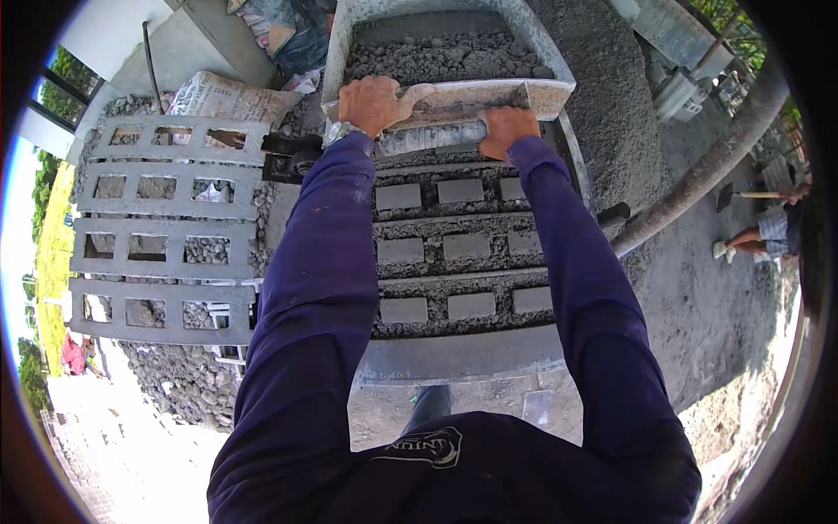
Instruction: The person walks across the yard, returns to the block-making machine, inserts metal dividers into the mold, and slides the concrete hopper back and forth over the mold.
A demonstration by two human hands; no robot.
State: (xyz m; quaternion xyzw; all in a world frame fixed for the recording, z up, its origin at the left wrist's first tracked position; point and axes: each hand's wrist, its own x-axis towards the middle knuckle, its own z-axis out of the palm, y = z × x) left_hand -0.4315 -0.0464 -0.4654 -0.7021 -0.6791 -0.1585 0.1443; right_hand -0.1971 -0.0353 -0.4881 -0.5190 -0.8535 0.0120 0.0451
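My left hand (pixel 375 103) is on the near rim of a metal box (pixel 550 93), its fingers bent over the edge and its thumb stretched to the right. Closed round the right end of a grey, mortar-crusted bar (pixel 434 138) is my right hand (pixel 508 133). The bar runs along the near side of the box; its left end lies just below my left hand. Grey, crumbly concrete mix (pixel 445 59) fills the box. Nearer to me is a block mould (pixel 463 246), with rows of flat rectangular plates and rough mix in the gaps between them.
Several grey concrete blocks (pixel 161 229) with rectangular holes lie side by side at left, above gravel (pixel 188 375). A filled sack (pixel 231 100) is behind them. A thick curved pipe (pixel 703 188) rises at right. Farther right, another person (pixel 772 229) is near a long-handled tool (pixel 742 195).
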